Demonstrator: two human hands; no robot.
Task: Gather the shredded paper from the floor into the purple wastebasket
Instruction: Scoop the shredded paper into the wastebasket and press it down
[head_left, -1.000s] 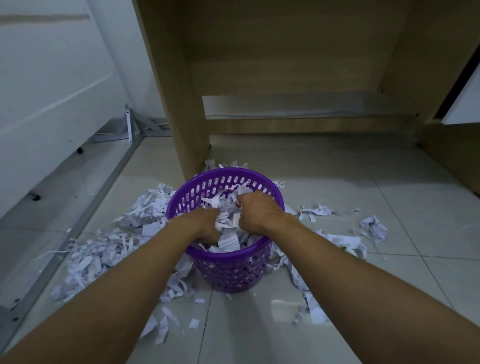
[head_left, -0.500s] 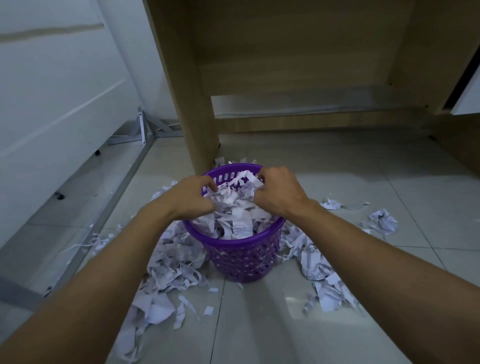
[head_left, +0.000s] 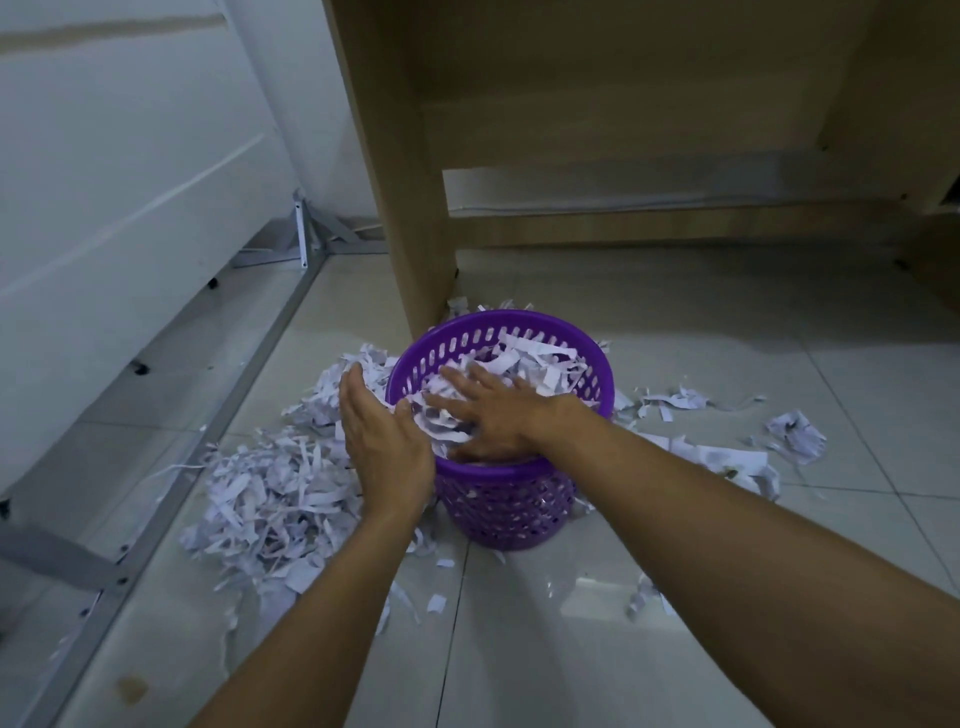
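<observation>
The purple wastebasket (head_left: 519, 514) stands upright on the tiled floor, filled nearly to its rim with white shredded paper (head_left: 524, 358). My right hand (head_left: 493, 415) lies flat on the paper inside the basket, fingers spread. My left hand (head_left: 382, 441) is at the basket's left rim, fingers straight, its palm turned toward the basket. A large heap of shredded paper (head_left: 280, 493) lies on the floor to the left of the basket. Smaller scraps (head_left: 727, 457) lie to its right.
A wooden desk leg (head_left: 410, 208) stands just behind the basket, with a wooden panel beyond. A grey metal frame (head_left: 249, 358) runs along the floor at the left under a white wall. A crumpled paper wad (head_left: 795, 434) lies at the far right.
Both hands held bunches of paper over the basket. Now the fingers are straightened, the right hand lies flat on the paper and the left has shifted to the basket's left rim.
</observation>
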